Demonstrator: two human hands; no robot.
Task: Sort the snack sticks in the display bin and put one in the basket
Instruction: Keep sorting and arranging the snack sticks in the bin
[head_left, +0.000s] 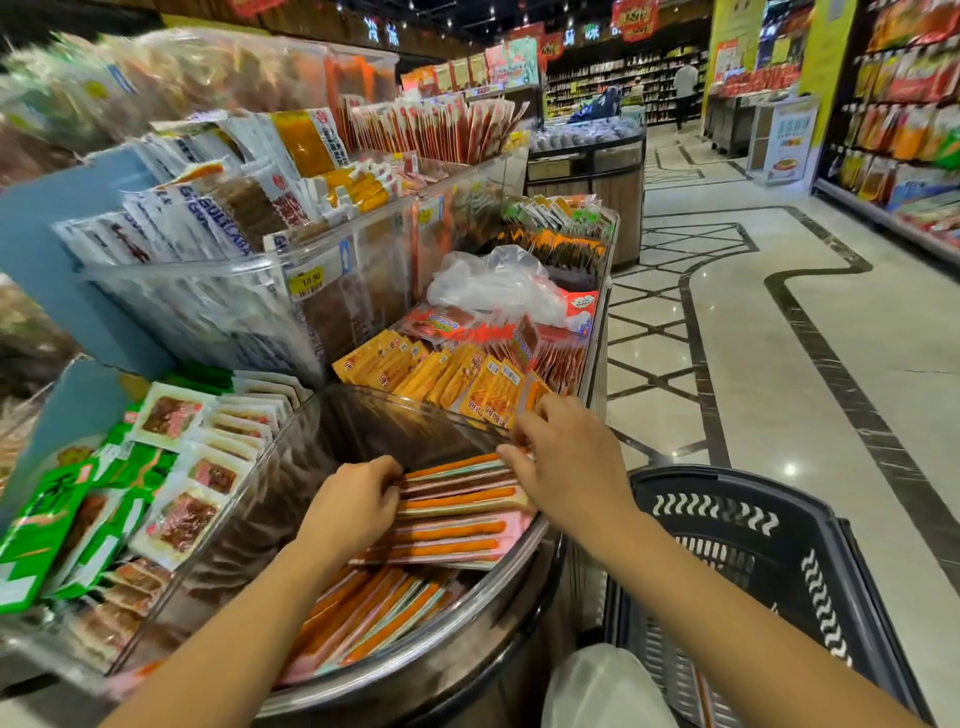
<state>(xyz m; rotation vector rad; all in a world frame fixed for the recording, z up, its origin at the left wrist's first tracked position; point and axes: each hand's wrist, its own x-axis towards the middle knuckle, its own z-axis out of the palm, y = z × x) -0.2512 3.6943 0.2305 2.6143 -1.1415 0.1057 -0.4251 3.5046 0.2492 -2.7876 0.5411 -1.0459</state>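
Observation:
Long orange and brown snack sticks (457, 512) in clear and pink wrappers lie stacked in a clear curved display bin (524, 553) in front of me. My left hand (353, 506) grips the left ends of the top layer, fingers curled over them. At the right ends of that same layer my right hand (563, 460) pinches the sticks near the bin's rim. More sticks (374, 618) lie lower in the bin, pointing toward me. A black plastic basket (753, 551) stands on the floor at the right of the bin.
Yellow snack packs (467, 379) fill the bin behind. Green and white packs (156, 483) sit at the left. A crumpled clear bag (493, 283) lies on red packs. White plastic (602, 686) shows by the basket. Tiled aisle floor (779, 364) stretches right, past shelves (909, 119).

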